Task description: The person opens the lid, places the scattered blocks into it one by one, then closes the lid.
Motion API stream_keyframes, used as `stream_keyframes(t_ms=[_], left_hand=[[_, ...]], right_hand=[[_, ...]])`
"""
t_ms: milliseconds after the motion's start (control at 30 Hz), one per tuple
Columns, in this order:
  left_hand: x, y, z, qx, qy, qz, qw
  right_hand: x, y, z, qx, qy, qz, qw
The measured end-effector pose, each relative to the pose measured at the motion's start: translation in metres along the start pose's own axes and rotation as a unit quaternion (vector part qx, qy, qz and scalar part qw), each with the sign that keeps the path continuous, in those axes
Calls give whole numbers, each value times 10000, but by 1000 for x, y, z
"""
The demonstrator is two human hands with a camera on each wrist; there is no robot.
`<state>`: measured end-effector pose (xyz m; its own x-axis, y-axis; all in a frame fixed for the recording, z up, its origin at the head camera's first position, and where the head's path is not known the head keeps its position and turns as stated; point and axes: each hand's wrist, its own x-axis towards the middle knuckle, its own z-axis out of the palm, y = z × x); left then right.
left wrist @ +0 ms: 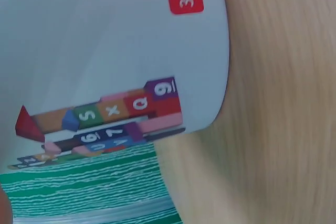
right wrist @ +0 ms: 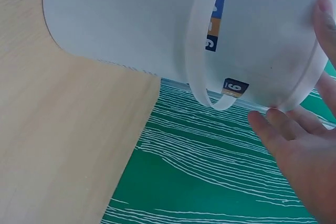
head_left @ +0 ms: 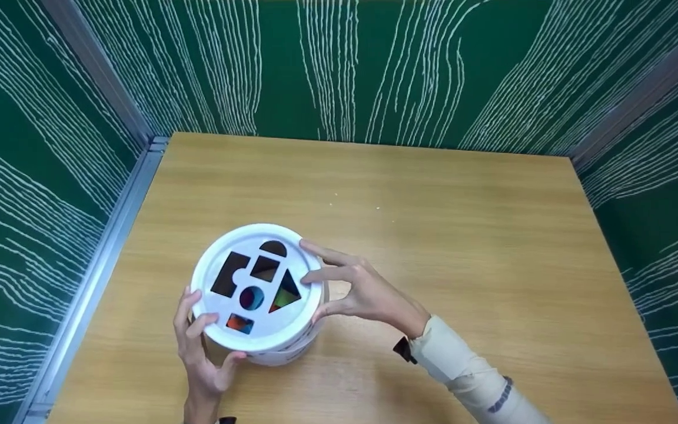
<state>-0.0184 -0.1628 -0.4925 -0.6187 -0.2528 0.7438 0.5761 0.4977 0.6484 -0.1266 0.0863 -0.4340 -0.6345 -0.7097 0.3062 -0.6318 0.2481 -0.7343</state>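
A white shape-sorter bucket [head_left: 283, 355] stands on the table, its side printed with coloured letter and number blocks. On top sits a round white lid [head_left: 212, 271] with several cut-out shapes, colourful pieces showing through some of them. My left hand [head_left: 200, 353] grips the lid's near left rim, thumb at the front edge and fingers over the top. My right hand [head_left: 365, 291] holds the right side of the rim, two fingertips on top and the thumb low against the edge. In the right wrist view, a white carrying handle [right wrist: 195, 40] hangs along the bucket.
The wooden table [head_left: 462, 235] extends to the right and behind the bucket, with a few tiny white specks on it. Green walls [head_left: 280, 70] with white wavy lines enclose it at the back and sides. A metal rail [head_left: 97, 259] runs along the left edge.
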Motion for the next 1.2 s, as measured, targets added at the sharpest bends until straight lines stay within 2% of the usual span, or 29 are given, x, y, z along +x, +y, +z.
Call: stream_keyframes(t_ms=[100, 167, 233, 333, 433, 567, 667, 733, 800, 867, 967, 1033, 1133, 1200], left_hand=[[-5, 2, -3, 137, 25, -44, 9999], [-10, 3, -5, 173, 16, -102, 9998], [-16, 1, -6, 87, -50, -187, 9998], [-25, -4, -9, -42, -302, -399, 9987], [-34, -9, -13, 42, -581, -655, 9962], [-42, -8, -14, 334, -910, -1134, 9888], [-40, 3, -11, 335, -1087, -1501, 9821], [-36, 11, -7, 184, -1135, -1757, 9777], [-31, 18, -3, -4, -1172, -1902, 9747], [-27, 22, 3, -147, -1161, -2028, 9722], [-24, 24, 9, -127, -1112, -2148, 9702], [-23, 25, 11, -17, -1086, -2287, 9674], [-25, 23, 14, 126, -1084, -2540, 9610], [-30, 17, 16, 287, -1114, -2528, 9606]], right_hand=[[-5, 4, 5, 117, -40, 253, 9996], [-11, 9, 8, 301, -106, 680, 9972], [-18, 13, 12, 635, -188, 1266, 9897], [-24, 16, 16, 1525, -159, 1889, 9700], [-25, 12, 15, 2477, 181, 2269, 9417], [-19, -7, 4, 3319, 890, 2419, 9074], [-9, -28, -6, 3581, 1153, 2306, 8974], [1, -43, -12, 3578, 1171, 2208, 8997], [13, -58, -16, 3377, 1086, 2111, 9108], [26, -71, -18, 2876, 978, 1962, 9323], [42, -88, -15, 1998, 810, 1536, 9643], [53, -96, -11, 1487, 800, 1227, 9780], [64, -105, -4, 1188, 813, 966, 9849], [69, -110, -3, 1066, 845, 954, 9861]])
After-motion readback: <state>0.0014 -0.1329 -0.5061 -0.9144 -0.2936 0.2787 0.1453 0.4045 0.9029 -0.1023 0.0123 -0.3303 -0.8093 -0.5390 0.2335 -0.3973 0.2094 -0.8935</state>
